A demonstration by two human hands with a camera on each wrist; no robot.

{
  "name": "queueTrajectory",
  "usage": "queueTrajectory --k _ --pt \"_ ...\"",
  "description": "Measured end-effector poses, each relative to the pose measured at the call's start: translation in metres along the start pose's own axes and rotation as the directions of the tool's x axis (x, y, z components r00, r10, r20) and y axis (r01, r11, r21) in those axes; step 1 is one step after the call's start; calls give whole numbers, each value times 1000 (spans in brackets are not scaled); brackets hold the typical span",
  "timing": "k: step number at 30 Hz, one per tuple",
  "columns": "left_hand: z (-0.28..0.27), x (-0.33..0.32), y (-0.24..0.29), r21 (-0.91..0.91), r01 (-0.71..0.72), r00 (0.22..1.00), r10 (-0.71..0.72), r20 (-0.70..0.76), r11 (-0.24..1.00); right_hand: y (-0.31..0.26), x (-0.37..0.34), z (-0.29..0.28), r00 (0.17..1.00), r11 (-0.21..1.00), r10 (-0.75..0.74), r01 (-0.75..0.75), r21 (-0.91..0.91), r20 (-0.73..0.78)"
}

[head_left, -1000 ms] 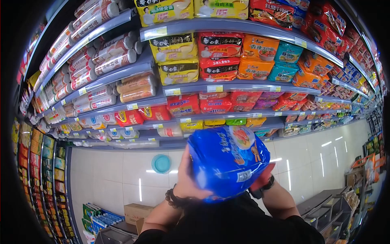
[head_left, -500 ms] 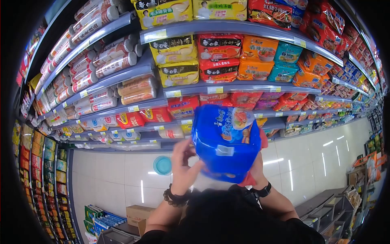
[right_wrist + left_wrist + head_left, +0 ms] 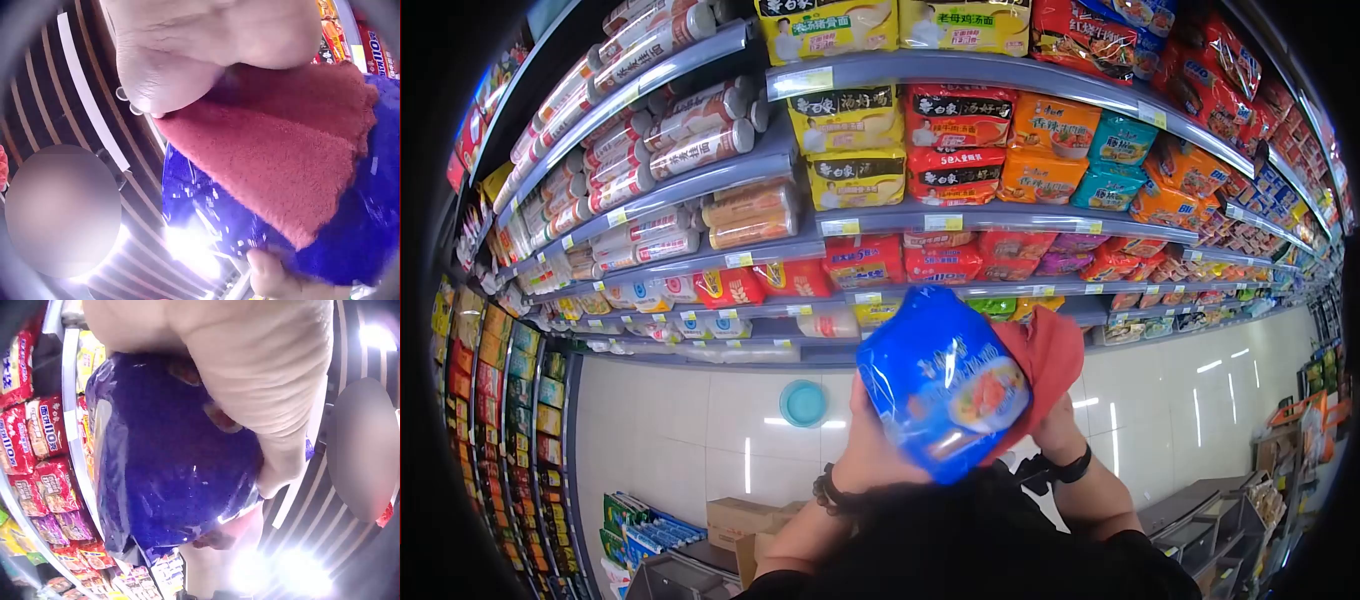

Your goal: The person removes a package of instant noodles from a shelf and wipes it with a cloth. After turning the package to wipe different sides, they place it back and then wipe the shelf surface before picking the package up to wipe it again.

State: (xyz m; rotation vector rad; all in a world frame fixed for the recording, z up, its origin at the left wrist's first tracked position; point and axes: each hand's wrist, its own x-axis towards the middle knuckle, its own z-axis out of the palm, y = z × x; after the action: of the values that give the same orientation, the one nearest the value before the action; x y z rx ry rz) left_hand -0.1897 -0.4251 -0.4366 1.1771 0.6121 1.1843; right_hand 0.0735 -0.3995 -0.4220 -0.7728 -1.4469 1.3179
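Observation:
A shiny blue multipack of instant noodles [image 3: 940, 380] is up in front of the chest, tilted, with a bowl of noodles printed on it. The left hand [image 3: 875, 445] grips its left side and lower edge; in the left wrist view the thumb curls over the blue wrapper [image 3: 181, 456]. On the pack's right side, the right hand [image 3: 1057, 430] holds a red cloth [image 3: 1045, 360], which lies against the wrapper. The right wrist view shows this fuzzy cloth [image 3: 269, 162] hanging from beneath the palm, its fingers largely hidden.
Ahead rise curved shelves [image 3: 1020, 215] of noodle packs and rolled dry noodles. A teal basin [image 3: 803, 403] stands on the tiled floor [image 3: 670, 410]. Cardboard boxes [image 3: 740, 520] are behind at lower left, and a grey shelf unit [image 3: 1200, 520] is at lower right.
The blue pack has been turned over and round, its printed bowl now facing down and right. The left hand, loosely off the side half a second ago, grips it again. More red cloth shows.

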Motion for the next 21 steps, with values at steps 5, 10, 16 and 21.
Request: queueTrajectory --k 5,10,16,21 --pt "3 -2 19 261 -278 953 232 196 924 -28 24 3 994 961 70 -89 260 82" --pt "10 -8 17 240 -393 919 382 95 887 -2 30 13 977 911 145 -193 364 154" --pt "16 1 19 367 -509 855 508 107 779 -46 21 42 922 678 321 -383 627 216" --pt "19 18 10 496 -587 754 655 47 640 23 -15 16 924 177 219 -352 919 312"
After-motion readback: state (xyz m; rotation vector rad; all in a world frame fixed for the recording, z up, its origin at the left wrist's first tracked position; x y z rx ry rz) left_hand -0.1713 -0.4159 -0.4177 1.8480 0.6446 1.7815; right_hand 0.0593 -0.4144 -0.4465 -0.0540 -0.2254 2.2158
